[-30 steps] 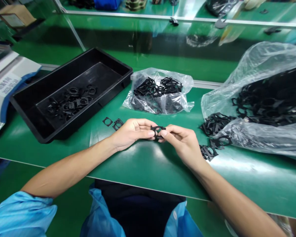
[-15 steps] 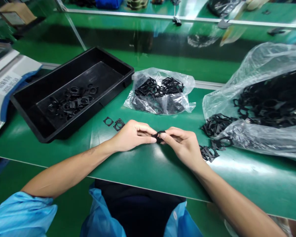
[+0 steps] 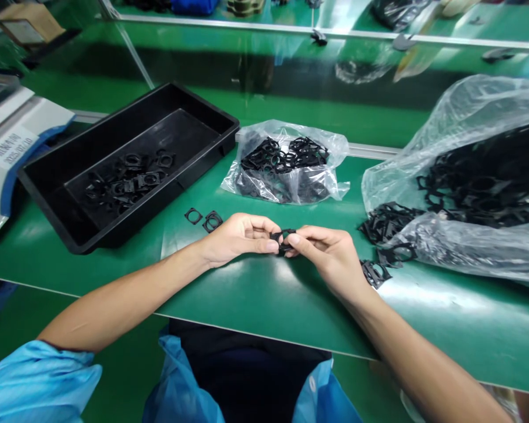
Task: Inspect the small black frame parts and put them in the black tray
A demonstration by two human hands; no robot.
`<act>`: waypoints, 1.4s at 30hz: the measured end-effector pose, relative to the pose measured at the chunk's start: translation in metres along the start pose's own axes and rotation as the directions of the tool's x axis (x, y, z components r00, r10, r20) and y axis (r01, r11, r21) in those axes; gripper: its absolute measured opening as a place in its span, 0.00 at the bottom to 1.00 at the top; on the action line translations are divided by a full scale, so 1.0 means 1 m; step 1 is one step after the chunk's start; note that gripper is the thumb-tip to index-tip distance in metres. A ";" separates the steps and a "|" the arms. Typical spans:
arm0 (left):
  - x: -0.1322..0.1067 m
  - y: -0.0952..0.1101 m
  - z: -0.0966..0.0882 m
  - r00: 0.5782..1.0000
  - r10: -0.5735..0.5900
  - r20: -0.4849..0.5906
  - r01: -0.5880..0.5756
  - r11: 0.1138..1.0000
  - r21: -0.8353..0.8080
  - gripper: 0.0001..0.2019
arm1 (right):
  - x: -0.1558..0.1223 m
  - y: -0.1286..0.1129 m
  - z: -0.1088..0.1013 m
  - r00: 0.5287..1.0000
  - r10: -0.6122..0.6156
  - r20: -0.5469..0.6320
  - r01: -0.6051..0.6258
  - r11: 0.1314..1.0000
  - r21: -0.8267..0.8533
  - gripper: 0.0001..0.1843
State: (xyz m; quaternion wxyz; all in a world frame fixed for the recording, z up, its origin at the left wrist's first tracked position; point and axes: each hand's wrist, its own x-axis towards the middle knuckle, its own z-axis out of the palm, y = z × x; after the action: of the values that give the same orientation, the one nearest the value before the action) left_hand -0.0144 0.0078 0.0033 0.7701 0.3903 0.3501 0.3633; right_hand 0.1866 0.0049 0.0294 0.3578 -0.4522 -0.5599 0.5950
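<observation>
Between my two hands is a small black plastic ring part (image 3: 284,248), held just above the green table. My left hand (image 3: 242,239) pinches its left side with thumb and fingers. From the right, my right hand (image 3: 330,252) grips the other side, thumb on top. Fingertips cover much of the part, so I cannot tell whether it is one piece or two. Left of my left hand lie a few square black frames with round holes (image 3: 212,222). More black ring parts (image 3: 374,273) lie loose just right of my right hand.
A black tray (image 3: 207,111) with several black parts stands at the left, beside a white and blue machine (image 3: 15,141). A clear bag (image 3: 286,191) of black rings lies behind my hands. A larger open bag (image 3: 449,111) spills parts at the right.
The black part has turned slightly between my fingers, and its ring opening shows more now. Both hands stay in nearly the same place.
</observation>
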 end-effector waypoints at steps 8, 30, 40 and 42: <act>-0.001 -0.001 0.008 0.969 0.163 -0.184 -0.136 0.979 0.153 0.15 | 0.000 0.001 0.000 0.997 -0.023 -0.072 0.018 0.997 -0.069 0.24; 0.000 -0.003 0.007 0.991 0.078 -0.111 -0.077 0.997 0.006 0.16 | 0.004 0.006 0.001 0.987 0.163 -0.002 -0.153 0.930 0.333 0.16; 0.002 -0.006 0.006 0.989 0.070 -0.130 -0.071 0.997 -0.005 0.17 | 0.006 0.008 0.000 0.983 0.182 -0.026 -0.162 0.923 0.348 0.15; 0.002 -0.007 0.006 0.987 0.078 -0.139 -0.075 0.997 0.026 0.18 | 0.006 0.009 0.000 0.981 0.187 -0.042 -0.163 0.929 0.333 0.16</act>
State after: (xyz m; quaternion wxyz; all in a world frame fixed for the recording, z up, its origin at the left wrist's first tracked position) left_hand -0.0062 0.0043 -0.0002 0.7251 0.3847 0.3918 0.4157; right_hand 0.1852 0.0098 0.0199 0.3937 -0.4560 -0.3971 0.6924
